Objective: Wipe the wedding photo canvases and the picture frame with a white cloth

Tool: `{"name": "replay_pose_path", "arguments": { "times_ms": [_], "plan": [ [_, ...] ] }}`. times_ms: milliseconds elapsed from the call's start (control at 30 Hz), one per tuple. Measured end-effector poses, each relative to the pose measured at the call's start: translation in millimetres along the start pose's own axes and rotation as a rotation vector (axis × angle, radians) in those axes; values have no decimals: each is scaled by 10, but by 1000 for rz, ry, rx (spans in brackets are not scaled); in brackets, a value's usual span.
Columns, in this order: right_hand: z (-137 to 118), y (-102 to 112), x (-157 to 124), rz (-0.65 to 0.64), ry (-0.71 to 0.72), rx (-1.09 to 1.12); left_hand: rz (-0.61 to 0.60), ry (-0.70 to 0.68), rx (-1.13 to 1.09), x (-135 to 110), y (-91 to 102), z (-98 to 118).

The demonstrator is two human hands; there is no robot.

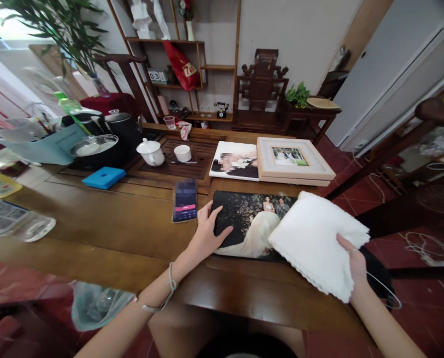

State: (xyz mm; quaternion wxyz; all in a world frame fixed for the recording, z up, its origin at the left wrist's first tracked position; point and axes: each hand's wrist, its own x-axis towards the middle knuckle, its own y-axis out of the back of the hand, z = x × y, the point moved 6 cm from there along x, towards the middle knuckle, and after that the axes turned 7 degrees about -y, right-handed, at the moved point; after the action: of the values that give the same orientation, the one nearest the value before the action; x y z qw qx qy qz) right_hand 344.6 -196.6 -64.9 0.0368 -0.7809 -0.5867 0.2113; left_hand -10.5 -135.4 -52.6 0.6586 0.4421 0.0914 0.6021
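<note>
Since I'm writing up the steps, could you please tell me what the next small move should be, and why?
Probably the right hand should lay the white cloth flat against the dark photo: it grips the cloth, which overlaps the photo's right end in this view, while the left hand is spread at the photo's left side.

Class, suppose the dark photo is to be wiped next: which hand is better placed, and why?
Probably the right hand: it holds the white cloth, which hides part of the dark photo at its right end. The left hand, at the photo's left edge, holds no cloth.
</note>
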Motion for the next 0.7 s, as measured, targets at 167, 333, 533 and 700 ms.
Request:
{"name": "replay_pose_path", "arguments": {
  "times_ms": [167,333,533,700],
  "plan": [
    [64,117,-33,264,-157,191,-153,-279,-48,13,106,89],
    [92,115,-71,368,-229,307,-194,-321,1,-1,125,140],
    [104,96,-42,321,-211,222,-241,-278,86,19,94,151],
    [134,97,-25,277,-196,163,-265,-280,53,34,35,122]
  ]
}}
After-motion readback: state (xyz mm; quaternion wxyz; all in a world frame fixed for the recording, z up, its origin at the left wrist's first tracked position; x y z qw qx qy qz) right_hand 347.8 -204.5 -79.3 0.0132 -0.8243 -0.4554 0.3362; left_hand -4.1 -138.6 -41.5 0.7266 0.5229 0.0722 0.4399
